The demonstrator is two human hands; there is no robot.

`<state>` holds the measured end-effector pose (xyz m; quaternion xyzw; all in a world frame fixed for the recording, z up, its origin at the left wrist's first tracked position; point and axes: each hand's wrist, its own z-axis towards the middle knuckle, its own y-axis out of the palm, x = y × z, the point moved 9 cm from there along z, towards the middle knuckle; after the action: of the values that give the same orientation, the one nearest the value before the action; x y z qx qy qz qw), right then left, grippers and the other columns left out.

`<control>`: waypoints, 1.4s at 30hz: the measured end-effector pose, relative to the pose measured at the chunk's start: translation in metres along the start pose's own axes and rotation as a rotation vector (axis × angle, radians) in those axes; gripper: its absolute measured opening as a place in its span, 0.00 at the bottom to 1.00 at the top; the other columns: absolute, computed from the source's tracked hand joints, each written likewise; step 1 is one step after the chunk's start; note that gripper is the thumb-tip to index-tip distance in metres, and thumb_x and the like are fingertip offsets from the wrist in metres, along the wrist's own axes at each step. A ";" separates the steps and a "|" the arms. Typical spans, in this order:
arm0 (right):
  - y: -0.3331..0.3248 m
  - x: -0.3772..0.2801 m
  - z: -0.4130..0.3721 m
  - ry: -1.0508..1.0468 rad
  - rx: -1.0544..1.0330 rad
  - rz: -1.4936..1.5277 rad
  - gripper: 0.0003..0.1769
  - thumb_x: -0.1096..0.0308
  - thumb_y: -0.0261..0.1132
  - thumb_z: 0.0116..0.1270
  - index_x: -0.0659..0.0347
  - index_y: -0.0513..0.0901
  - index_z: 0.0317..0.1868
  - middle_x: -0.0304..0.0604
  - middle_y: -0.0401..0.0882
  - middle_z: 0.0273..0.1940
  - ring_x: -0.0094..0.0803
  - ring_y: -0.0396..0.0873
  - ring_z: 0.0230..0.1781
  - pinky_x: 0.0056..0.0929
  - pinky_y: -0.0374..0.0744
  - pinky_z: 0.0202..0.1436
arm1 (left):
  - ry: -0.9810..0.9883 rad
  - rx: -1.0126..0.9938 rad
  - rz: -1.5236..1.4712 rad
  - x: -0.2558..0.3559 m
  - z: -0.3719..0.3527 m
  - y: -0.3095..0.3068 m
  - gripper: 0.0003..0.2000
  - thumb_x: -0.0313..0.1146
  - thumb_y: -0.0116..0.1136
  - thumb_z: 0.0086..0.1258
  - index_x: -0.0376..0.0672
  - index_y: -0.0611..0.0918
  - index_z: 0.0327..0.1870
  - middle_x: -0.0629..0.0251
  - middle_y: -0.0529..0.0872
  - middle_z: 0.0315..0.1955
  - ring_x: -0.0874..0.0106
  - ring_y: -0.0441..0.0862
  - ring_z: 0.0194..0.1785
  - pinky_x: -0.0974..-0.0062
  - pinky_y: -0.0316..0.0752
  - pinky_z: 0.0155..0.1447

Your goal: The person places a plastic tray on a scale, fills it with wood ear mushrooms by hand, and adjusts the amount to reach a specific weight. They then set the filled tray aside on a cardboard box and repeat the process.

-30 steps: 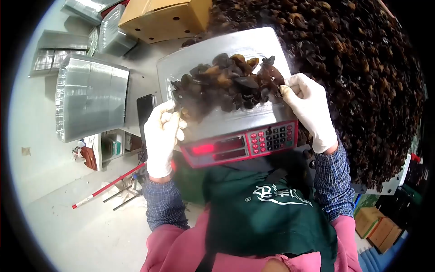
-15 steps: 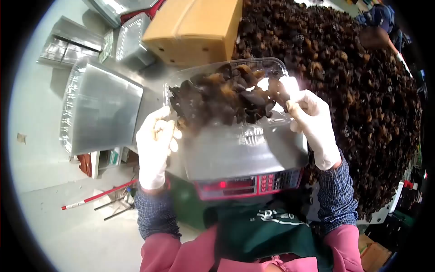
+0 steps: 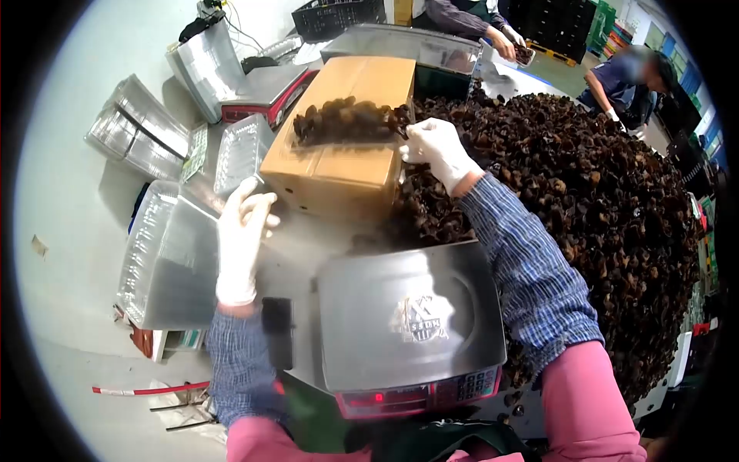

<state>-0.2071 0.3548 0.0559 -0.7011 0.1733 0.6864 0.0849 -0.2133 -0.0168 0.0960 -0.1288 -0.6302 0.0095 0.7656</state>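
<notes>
Nearest the body, the flat silver-topped scale with a red front (image 3: 408, 316) shows a lit red display (image 3: 381, 398), and the filled tray is already off its plate. The left hand (image 3: 242, 231) in a white glove has its fingers loosely bent and parted, apart from that tray. The right hand (image 3: 440, 152), also white-gloved, pinches the end of the shallow clear plastic tray (image 3: 327, 148) between thumb and fingertips. Dark brown, crinkled pieces (image 3: 346, 122) fill the tray, which is over the tan cardboard box (image 3: 339, 181) (resting or just above, I cannot tell). So this portion looks complete, while a broad dark heap (image 3: 570, 169) lies loose and unpacked beside the box. Farther back, a co-worker's hand (image 3: 502, 46) holds more pieces.
</notes>
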 end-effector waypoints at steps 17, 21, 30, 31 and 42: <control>-0.229 -0.022 -0.319 0.030 0.471 -0.262 0.20 0.65 0.59 0.83 0.70 0.79 0.66 0.47 0.87 0.44 0.24 0.84 0.35 0.23 0.84 0.41 | 0.016 0.294 0.720 0.039 -0.093 -0.263 0.10 0.31 0.65 0.79 0.31 0.87 0.44 0.65 0.89 0.39 0.76 0.82 0.45 0.76 0.77 0.55; -0.327 0.007 -0.473 0.002 0.618 -0.104 0.24 0.59 0.62 0.83 0.68 0.79 0.69 0.44 0.88 0.49 0.24 0.85 0.40 0.24 0.84 0.46 | 0.029 0.088 0.840 0.038 -0.068 -0.282 0.18 0.40 0.61 0.82 0.29 0.88 0.53 0.63 0.89 0.43 0.75 0.80 0.47 0.75 0.75 0.57; -0.341 0.083 -0.686 0.125 0.969 0.031 0.28 0.51 0.65 0.80 0.65 0.82 0.68 0.48 0.88 0.54 0.30 0.85 0.44 0.31 0.83 0.52 | 0.193 0.102 1.219 0.045 -0.031 -0.292 0.21 0.44 0.56 0.85 0.29 0.83 0.60 0.51 0.88 0.55 0.66 0.85 0.58 0.66 0.80 0.61; -0.338 0.085 -0.688 0.105 0.952 0.022 0.27 0.52 0.64 0.80 0.65 0.82 0.68 0.48 0.88 0.53 0.29 0.85 0.43 0.30 0.84 0.51 | 0.365 0.191 1.571 0.061 -0.035 -0.281 0.21 0.44 0.57 0.84 0.30 0.84 0.58 0.49 0.88 0.54 0.65 0.85 0.57 0.66 0.81 0.59; -0.197 0.094 -0.615 0.056 0.605 -0.776 0.24 0.59 0.70 0.74 0.63 0.83 0.64 0.49 0.88 0.48 0.36 0.87 0.40 0.30 0.84 0.43 | 1.076 -0.111 0.371 0.060 -0.223 0.046 0.05 0.25 0.73 0.71 0.38 0.88 0.43 0.58 0.88 0.38 0.65 0.87 0.45 0.70 0.84 0.47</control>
<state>0.4374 0.3057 -0.0338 -0.6760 0.0930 0.5042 0.5293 0.0216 -0.0034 0.1056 -0.2640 -0.1178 0.0437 0.9563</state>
